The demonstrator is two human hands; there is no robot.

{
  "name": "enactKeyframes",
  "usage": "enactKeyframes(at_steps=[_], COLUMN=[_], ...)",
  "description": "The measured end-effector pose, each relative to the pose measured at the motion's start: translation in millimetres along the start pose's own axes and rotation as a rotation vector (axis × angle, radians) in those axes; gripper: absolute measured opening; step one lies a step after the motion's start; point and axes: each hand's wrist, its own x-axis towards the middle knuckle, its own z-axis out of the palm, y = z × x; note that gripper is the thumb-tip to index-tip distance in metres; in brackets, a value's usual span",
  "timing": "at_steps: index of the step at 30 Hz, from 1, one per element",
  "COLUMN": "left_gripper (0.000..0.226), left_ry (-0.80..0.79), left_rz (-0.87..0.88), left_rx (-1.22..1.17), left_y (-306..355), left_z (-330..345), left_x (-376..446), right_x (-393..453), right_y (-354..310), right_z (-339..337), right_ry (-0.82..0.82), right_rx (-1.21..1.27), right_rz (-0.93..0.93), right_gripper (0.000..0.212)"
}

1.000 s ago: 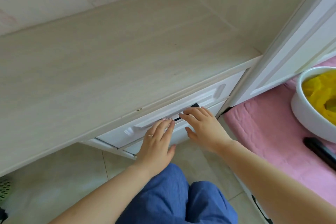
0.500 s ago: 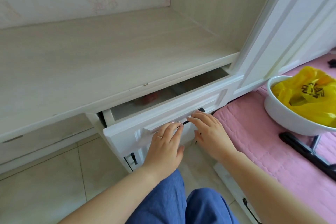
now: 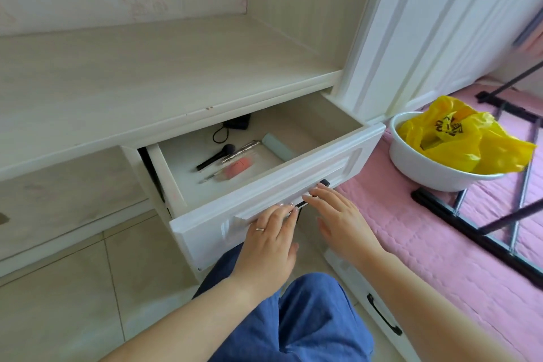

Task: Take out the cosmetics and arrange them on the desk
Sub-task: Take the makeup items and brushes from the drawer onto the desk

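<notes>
While the desk (image 3: 147, 67) spreads bare and pale across the left and middle of the view, the white drawer (image 3: 264, 194) beneath its front edge stands pulled well out, its inside open to sight. Within it, from left to right, lie a black-handled makeup brush (image 3: 216, 156), a thin pencil-like stick (image 3: 211, 177), a pink item (image 3: 237, 168) touching a silvery tube (image 3: 241, 150), and a pale green tube (image 3: 276, 147) against the right wall. Farther back, half under the desk edge, sit a dark compact (image 3: 237, 123) and a black loop of cord (image 3: 220, 135). The desk's overhang hides the rear of the drawer.

At the drawer front, the left hand (image 3: 270, 238), wearing a ring, lays nearly straight fingers up against the panel at the black handle (image 3: 311, 198), gripping nothing that I can see. Just beside it, the right hand (image 3: 340, 220) reaches with relaxed, straight fingers, tips at the handle; whether they hook it I cannot tell. Blue trousers (image 3: 308, 317) fill the bottom centre.

Right of the drawer rises a white wardrobe panel (image 3: 426, 23). On the pink quilt (image 3: 440, 244) rests a white basin (image 3: 435, 167) holding a yellow plastic bag (image 3: 458, 138), with a black folding rack (image 3: 499, 214) lying just beside it.
</notes>
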Motion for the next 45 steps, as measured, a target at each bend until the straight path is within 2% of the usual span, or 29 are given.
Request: enactKeyframes(at_steps=[3,9,13,15,18,20,22,25,27,32,37,45], left_gripper=[0.058,0.066,0.061,0.06,0.046,0.039,0.042,0.052,0.046,0.033,0.03,0.049], left_ry=[-0.001,-0.06,-0.151,-0.174,0.046,0.162,0.192,-0.03,-0.166,-0.248,-0.281,-0.301], left_rz=[0.012,0.034,0.012,0.068,0.296,0.325,0.25,-0.045,-0.178,-0.203,-0.208,-0.199], left_rx=[0.008,0.03,-0.05,-0.164,-0.216,-0.172,-0.101,-0.112,-0.129,-0.139,-0.219,-0.308], left_y=[12,30,43,45,41,28,16,-1,-6,-6,-3,7], left_z=[-2,-3,-23,-39,-81,-100,-117,-127,-126,-125,-126,-119], left_x=[-8,-22,-22,-22,-12,-1,10,17,16,13,10,2], right_x=[-15,-39,-46,-47,-31,-15,3,25,32,35,23,-4], right_y=[-2,-4,-4,-4,-9,-16,-24,-33,-35,-37,-36,-29], right_z=[-5,-15,-17,-23,-43,-56,-66,-74,-74,-76,-77,-83], right_ry=[0.003,0.051,0.006,0.021,0.179,0.251,0.19,-0.113,-0.236,-0.259,-0.227,-0.205], right_rx=[-0.018,-0.051,-0.056,-0.041,0.01,0.004,-0.037,-0.102,-0.15,-0.182,-0.162,-0.135], right_rz=[0.005,-0.02,-0.01,-0.004,0.05,0.043,-0.007,0.02,0.05,0.061,0.043,0.035], right_gripper=[0.053,0.053,0.056,0.047,0.041,0.044,0.053,0.073,0.078,0.068,0.073,0.075])
